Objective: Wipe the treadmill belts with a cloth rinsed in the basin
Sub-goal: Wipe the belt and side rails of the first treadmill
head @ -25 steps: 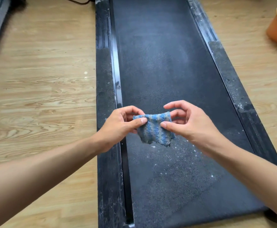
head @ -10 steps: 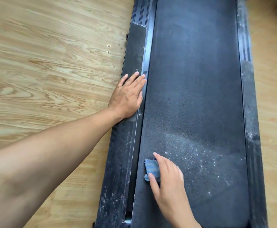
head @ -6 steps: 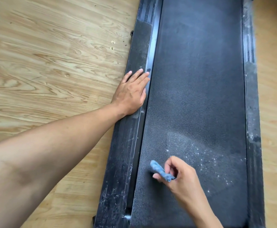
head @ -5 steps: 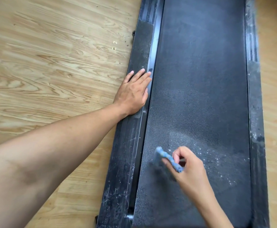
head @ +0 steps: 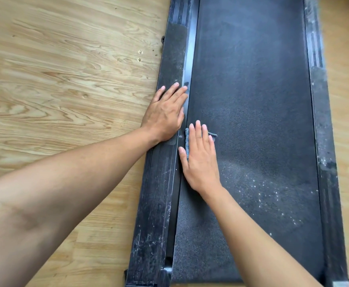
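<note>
Cloth (blue terry) on grainy belt, right grip pressing it flat-fingered, left grip flat on rail

A light wood-grain plank floor, honey-coloured with darker swirling grain, fills the left side, and a narrow strip of it shows along the right edge. Two small pale spots mark the boards. The light is soft and even.

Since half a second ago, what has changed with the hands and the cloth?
The right hand stopped pinching the cloth and now presses it flat on the belt, farther up, beside the left hand. The left hand stayed flat on the side rail.
</note>
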`<state>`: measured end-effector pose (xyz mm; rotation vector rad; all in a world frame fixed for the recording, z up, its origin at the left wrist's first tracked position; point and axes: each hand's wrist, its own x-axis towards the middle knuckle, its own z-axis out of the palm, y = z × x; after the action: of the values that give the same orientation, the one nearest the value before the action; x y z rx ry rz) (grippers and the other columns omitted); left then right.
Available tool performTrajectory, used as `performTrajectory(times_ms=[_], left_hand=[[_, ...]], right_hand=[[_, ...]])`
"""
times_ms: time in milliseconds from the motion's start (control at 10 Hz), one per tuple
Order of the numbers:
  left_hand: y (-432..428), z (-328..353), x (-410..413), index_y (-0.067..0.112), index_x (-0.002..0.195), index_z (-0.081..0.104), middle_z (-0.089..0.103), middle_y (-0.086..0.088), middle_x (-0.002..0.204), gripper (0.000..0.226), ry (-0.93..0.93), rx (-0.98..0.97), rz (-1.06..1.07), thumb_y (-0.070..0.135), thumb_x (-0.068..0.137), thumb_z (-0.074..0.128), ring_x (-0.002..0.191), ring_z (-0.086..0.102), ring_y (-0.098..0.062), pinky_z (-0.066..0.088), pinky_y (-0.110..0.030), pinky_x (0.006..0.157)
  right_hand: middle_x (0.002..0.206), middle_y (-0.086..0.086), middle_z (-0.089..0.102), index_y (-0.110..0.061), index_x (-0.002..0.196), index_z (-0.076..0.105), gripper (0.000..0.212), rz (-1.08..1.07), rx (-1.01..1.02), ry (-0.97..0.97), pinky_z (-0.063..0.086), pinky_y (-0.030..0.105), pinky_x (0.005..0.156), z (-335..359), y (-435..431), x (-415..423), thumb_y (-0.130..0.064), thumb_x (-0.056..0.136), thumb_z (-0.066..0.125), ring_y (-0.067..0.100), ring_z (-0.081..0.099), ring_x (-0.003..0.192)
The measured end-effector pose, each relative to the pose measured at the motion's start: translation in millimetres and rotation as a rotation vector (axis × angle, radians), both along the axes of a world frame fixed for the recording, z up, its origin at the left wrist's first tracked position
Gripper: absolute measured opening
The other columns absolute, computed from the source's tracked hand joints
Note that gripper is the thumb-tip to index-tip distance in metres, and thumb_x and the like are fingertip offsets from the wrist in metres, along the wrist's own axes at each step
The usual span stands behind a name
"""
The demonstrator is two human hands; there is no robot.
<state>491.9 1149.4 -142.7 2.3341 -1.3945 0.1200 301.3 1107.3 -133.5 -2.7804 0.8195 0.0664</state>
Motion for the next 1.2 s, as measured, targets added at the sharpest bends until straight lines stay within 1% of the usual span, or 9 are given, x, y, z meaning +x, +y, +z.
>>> performTrajectory(times_ms=[200, 300, 400, 500, 600, 800, 1000, 1100, 1200], left_hand=[[0.6, 2.0, 0.2, 0.016, 0.146, 0.057, 0.045, 0.003, 0.163, 0.047, 0.021, 0.012, -0.011, 0.028, 0.105, 0.038, 0.156, 0.033, -0.019, 0.020, -0.045, 0.128], [0.1, 1.6, 0.6, 0.015, 0.146, 0.057, 0.044, 0.003, 0.164, 0.048, 0.027, 0.009, -0.007, 0.028, 0.104, 0.038, 0.156, 0.032, -0.019, 0.019, -0.045, 0.129], [-0.9, 0.8, 0.1, 0.016, 0.146, 0.057, 0.044, 0.003, 0.164, 0.048, 0.026, 0.008, 0.000, 0.028, 0.104, 0.038, 0.156, 0.032, -0.018, 0.018, -0.045, 0.129], [-1.8, 1.6, -0.4, 0.016, 0.147, 0.056, 0.043, 0.003, 0.164, 0.049, 0.034, 0.016, -0.005, 0.028, 0.104, 0.036, 0.156, 0.032, -0.018, 0.018, -0.044, 0.129], [-0.2, 1.0, 1.0, 0.016, 0.148, 0.055, 0.044, 0.004, 0.164, 0.048, 0.052, 0.010, -0.014, 0.027, 0.106, 0.036, 0.156, 0.032, -0.017, 0.018, -0.043, 0.129], [-0.1, 0.5, 3.6, 0.018, 0.150, 0.053, 0.045, 0.006, 0.163, 0.046, 0.113, -0.013, -0.012, 0.025, 0.109, 0.033, 0.156, 0.030, -0.014, 0.015, -0.040, 0.129], [0.5, -1.4, 3.3, 0.017, 0.151, 0.053, 0.044, 0.005, 0.164, 0.048, 0.113, -0.022, -0.028, 0.027, 0.108, 0.033, 0.157, 0.030, -0.015, 0.015, -0.041, 0.129], [0.1, -1.9, 4.4, 0.016, 0.149, 0.054, 0.045, 0.004, 0.163, 0.047, 0.120, -0.038, -0.023, 0.028, 0.108, 0.035, 0.156, 0.032, -0.017, 0.018, -0.044, 0.129], [-0.6, -1.0, 2.4, 0.016, 0.149, 0.055, 0.045, 0.004, 0.163, 0.047, 0.137, -0.035, -0.019, 0.030, 0.108, 0.033, 0.156, 0.032, -0.016, 0.018, -0.044, 0.129]], right_hand=[[0.176, 0.003, -0.008, -0.012, 0.168, 0.005, 0.071, 0.130, 0.112, 0.075, 0.004, 0.042, 0.130, 14.7, 75.2, -97.6, -0.036, 0.110, 0.039, 0.021, -0.010, 0.162], [0.176, 0.010, 0.006, -0.005, 0.164, 0.024, 0.073, 0.106, 0.051, 0.157, 0.017, 0.043, 0.125, 8.5, 135.8, -180.1, -0.046, 0.105, 0.040, 0.031, 0.013, 0.161], [0.173, 0.014, 0.015, -0.002, 0.154, 0.038, 0.075, -0.053, 0.076, 0.279, 0.020, 0.043, 0.123, 3.0, 162.7, -191.1, -0.057, 0.104, 0.030, 0.035, 0.024, 0.156], [0.175, 0.012, 0.010, -0.002, 0.163, 0.026, 0.079, -0.143, 0.045, 0.150, 0.016, 0.044, 0.125, 4.7, 146.6, -144.2, -0.050, 0.101, 0.038, 0.029, 0.012, 0.161], [0.176, 0.010, -0.004, -0.006, 0.167, 0.009, 0.075, -0.196, 0.040, 0.083, 0.009, 0.046, 0.130, 6.6, 90.0, -71.3, -0.044, 0.105, 0.028, 0.023, -0.007, 0.162], [0.175, 0.012, -0.002, -0.008, 0.167, 0.008, 0.078, -0.171, 0.035, 0.098, 0.006, 0.046, 0.131, 3.6, -12.4, 31.5, -0.041, 0.097, 0.015, 0.024, -0.004, 0.162], [0.175, 0.008, -0.010, -0.008, 0.167, 0.006, 0.075, -0.017, 0.118, 0.150, 0.006, 0.043, 0.129, 16.5, 86.6, -92.9, -0.033, 0.101, 0.032, 0.022, -0.012, 0.162], [0.176, 0.011, 0.003, -0.006, 0.166, 0.014, 0.077, -0.041, 0.056, 0.165, 0.016, 0.046, 0.124, 13.7, 138.9, -142.6, -0.043, 0.104, 0.040, 0.027, 0.005, 0.162], [0.175, 0.013, 0.003, -0.007, 0.166, 0.015, 0.075, -0.117, 0.022, 0.174, 0.016, 0.047, 0.125, 5.9, 120.4, -104.7, -0.045, 0.105, 0.035, 0.028, 0.004, 0.162]])
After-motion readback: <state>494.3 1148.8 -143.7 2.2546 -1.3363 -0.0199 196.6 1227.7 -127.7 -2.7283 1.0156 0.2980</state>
